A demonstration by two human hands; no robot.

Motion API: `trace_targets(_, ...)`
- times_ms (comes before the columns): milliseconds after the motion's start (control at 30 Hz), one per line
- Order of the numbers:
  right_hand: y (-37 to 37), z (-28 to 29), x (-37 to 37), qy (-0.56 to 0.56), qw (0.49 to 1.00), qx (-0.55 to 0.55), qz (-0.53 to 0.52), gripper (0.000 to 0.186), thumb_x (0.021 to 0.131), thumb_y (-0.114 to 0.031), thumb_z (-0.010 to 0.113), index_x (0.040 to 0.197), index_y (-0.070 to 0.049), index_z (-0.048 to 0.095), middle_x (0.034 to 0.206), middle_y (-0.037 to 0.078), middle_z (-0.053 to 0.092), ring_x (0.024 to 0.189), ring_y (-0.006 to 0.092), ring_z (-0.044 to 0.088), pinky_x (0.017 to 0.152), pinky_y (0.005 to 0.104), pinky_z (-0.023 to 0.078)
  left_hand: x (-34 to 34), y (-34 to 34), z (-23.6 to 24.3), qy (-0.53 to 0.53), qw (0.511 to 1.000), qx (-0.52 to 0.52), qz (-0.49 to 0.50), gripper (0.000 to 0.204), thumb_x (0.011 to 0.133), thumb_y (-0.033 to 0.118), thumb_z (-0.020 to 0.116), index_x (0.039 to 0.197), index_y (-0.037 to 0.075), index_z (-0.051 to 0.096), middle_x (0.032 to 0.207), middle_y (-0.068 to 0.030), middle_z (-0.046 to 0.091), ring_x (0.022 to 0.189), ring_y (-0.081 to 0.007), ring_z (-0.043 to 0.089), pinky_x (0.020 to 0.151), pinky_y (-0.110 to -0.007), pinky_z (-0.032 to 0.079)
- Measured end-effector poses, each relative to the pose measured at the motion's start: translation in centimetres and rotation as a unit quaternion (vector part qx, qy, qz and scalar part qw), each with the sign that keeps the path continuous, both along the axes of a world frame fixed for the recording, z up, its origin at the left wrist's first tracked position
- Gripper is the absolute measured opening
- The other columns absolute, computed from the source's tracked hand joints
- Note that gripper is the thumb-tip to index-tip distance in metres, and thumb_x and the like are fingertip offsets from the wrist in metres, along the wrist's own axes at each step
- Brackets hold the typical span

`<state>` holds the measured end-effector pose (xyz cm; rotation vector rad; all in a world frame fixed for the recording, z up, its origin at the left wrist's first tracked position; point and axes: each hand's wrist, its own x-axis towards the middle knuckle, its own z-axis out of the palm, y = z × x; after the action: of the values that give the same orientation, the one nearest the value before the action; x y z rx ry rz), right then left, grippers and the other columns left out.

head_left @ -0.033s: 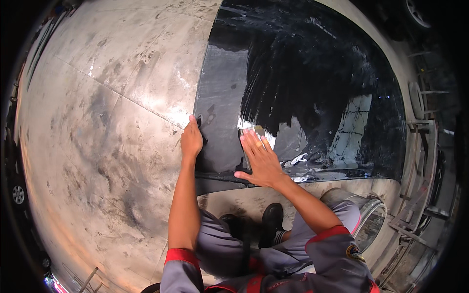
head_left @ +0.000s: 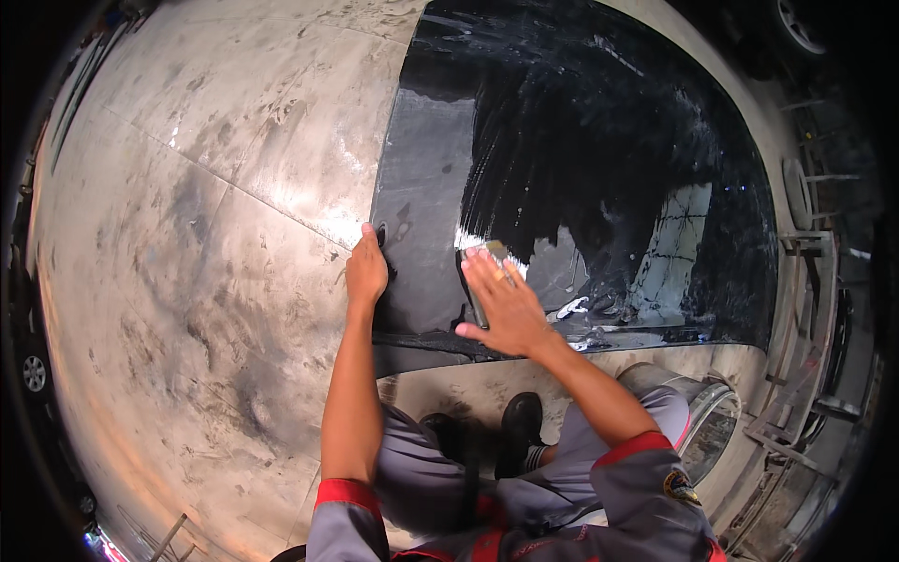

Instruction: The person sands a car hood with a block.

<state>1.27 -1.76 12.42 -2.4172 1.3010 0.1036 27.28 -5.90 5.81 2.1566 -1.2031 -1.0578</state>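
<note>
A large, wet black car panel (head_left: 599, 140) lies in front of me, streaked with liquid and with dull grey patches along its left part. My left hand (head_left: 366, 272) is closed at the panel's left edge, its fingers curled and partly hidden. On the near part of the panel, my right hand (head_left: 510, 304) presses down on a flat sanding block (head_left: 480, 312), fingers stretched forward and thumb out to the left. Only the block's edge and an olive corner show; the palm covers the rest. Whitish wet film borders it.
Concrete floor (head_left: 187, 309) with dark stains spreads to the left. A round container (head_left: 709, 426) stands by my right knee. Metal frames (head_left: 810, 347) line the right side. Vehicle wheels (head_left: 35, 373) appear at the far left and upper right.
My right hand has shifted slightly to the right along the panel with the sanding block. My left hand stays at the panel's edge.
</note>
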Motion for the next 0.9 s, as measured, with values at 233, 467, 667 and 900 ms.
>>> trace_targets(233,-4.7,-1.2,-4.4,0.016,0.965,-0.176,-0.192,0.105,0.094,-0.071,0.047,0.158,0.008,0.021,0.168,0.025,0.015,0.157,0.0378,0.009,0.125,0.0537,0.012,-0.2,0.5,1.0,0.0,1.0,-0.006,-0.006,0.083,0.106,0.06,0.014,0.132,-0.002,0.063,0.132,-0.0285,0.062,0.128,-0.0503,0.053,0.11,-0.052,0.039)
trace_targets(467,-7.1,-0.7,-7.1,0.022,0.96,-0.19,-0.206,0.101,0.096,-0.07,0.043,0.158,0.006,0.021,0.168,0.023,0.016,0.158,0.0333,0.012,0.126,0.0505,0.01,-0.7,-0.8,1.5,0.005,1.0,0.019,0.006,0.083,0.107,0.059,0.015,0.133,-0.006,0.061,0.132,-0.0329,0.06,0.129,-0.0497,0.052,0.11,-0.051,0.039)
trace_targets(667,0.7,0.1,-5.6,0.021,0.981,-0.1,-0.162,0.108,0.093,-0.075,0.045,0.158,0.008,0.021,0.167,0.026,0.018,0.156,0.0386,0.014,0.125,0.0523,0.012,-0.3,-0.7,1.1,0.02,0.999,0.027,0.001,0.088,0.106,0.062,0.013,0.136,-0.006,0.059,0.136,-0.0312,0.059,0.132,-0.0486,0.05,0.113,-0.05,0.036)
trace_targets(900,-5.5,-0.5,-13.5,0.046,0.923,-0.177,-0.338,0.104,0.096,-0.07,0.045,0.158,0.008,0.018,0.167,0.027,0.014,0.157,0.0382,0.011,0.126,0.0526,0.011,0.0,-0.9,1.1,0.026,0.999,0.025,0.002,0.094,0.103,0.068,0.01,0.14,-0.006,0.056,0.139,-0.0316,0.057,0.136,-0.0474,0.048,0.115,-0.049,0.034)
